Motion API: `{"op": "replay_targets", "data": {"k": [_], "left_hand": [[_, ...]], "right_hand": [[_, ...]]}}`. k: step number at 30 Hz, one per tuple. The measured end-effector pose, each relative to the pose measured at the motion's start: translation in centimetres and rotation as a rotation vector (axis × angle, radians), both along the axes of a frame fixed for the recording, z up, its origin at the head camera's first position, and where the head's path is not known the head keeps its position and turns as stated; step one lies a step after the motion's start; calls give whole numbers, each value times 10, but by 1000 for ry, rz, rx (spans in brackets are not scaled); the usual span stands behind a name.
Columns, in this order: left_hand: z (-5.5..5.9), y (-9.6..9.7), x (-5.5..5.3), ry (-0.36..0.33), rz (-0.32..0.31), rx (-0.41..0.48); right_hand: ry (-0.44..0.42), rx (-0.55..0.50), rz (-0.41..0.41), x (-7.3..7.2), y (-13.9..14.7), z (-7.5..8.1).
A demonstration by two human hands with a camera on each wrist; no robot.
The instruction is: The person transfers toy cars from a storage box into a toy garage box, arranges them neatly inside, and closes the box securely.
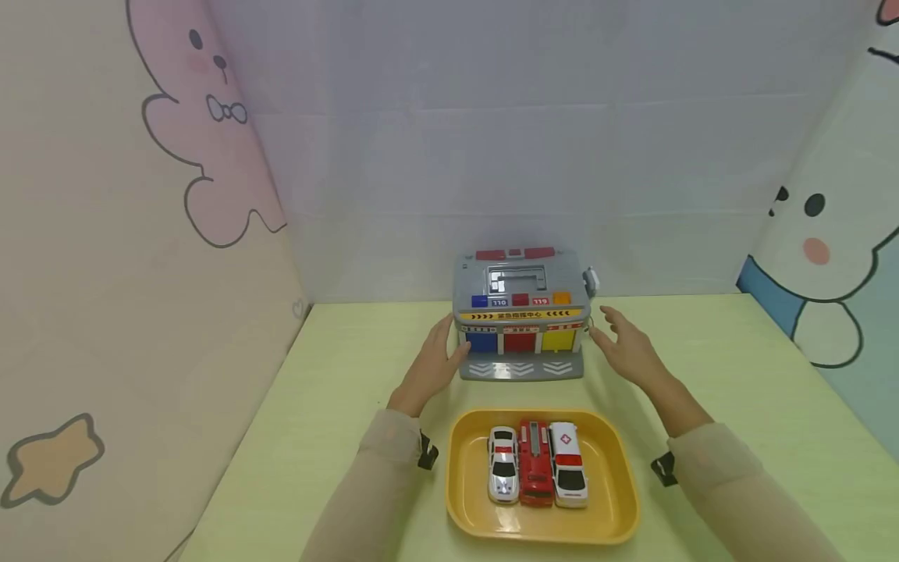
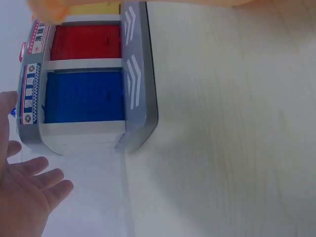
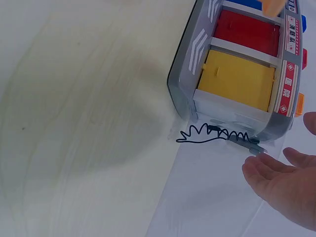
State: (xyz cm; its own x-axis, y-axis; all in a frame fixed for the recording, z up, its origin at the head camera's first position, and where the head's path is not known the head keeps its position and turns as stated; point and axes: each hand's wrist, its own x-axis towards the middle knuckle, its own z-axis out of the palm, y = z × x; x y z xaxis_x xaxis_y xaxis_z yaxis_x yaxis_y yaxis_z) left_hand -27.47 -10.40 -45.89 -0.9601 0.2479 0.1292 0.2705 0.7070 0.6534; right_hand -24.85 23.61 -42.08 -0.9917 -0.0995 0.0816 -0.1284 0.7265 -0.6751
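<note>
A grey toy garage (image 1: pixel 521 315) with blue, red and yellow doors stands on the table near the back wall. My left hand (image 1: pixel 431 365) is at its left side, fingers extended; in the left wrist view those fingers (image 2: pixel 47 185) lie beside the blue door's end. On the other side, my right hand (image 1: pixel 627 347) has its fingers loosely spread, a little off the garage's right side. A black coiled cord (image 3: pixel 212 132) hangs at that end, close to the right fingertips. Neither hand holds anything.
Nearer to me, between the forearms, sits a yellow tray (image 1: pixel 460 515). It carries a white police car (image 1: pixel 503 464), a red fire truck (image 1: pixel 536 464) and a white ambulance (image 1: pixel 568 464). Walls with cartoon animals stand at the left, back and right.
</note>
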Motion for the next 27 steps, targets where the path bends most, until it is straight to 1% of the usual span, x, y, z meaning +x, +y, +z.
{"op": "replay_targets", "data": {"k": [1, 5, 9, 14, 19, 23, 27], "left_hand": [[1, 0, -1, -4, -5, 24], [4, 2, -7, -18, -11, 73], [5, 3, -14, -34, -15, 102], [10, 6, -21, -60, -25, 143], [13, 7, -27, -75, -11, 148], [13, 9, -30, -81, -6, 154], [12, 11, -33, -90, -1, 185]], "right_hand": [[-8, -6, -2, 0, -1, 1], [-41, -35, -5, -3, -5, 4], [-69, -75, -4, -6, -8, 6], [-97, -128, -5, -12, -10, 4], [-108, -166, -2, -16, -12, 3], [-109, -187, 9, -19, -12, 2], [-107, -209, 22, -23, -14, 3]]}}
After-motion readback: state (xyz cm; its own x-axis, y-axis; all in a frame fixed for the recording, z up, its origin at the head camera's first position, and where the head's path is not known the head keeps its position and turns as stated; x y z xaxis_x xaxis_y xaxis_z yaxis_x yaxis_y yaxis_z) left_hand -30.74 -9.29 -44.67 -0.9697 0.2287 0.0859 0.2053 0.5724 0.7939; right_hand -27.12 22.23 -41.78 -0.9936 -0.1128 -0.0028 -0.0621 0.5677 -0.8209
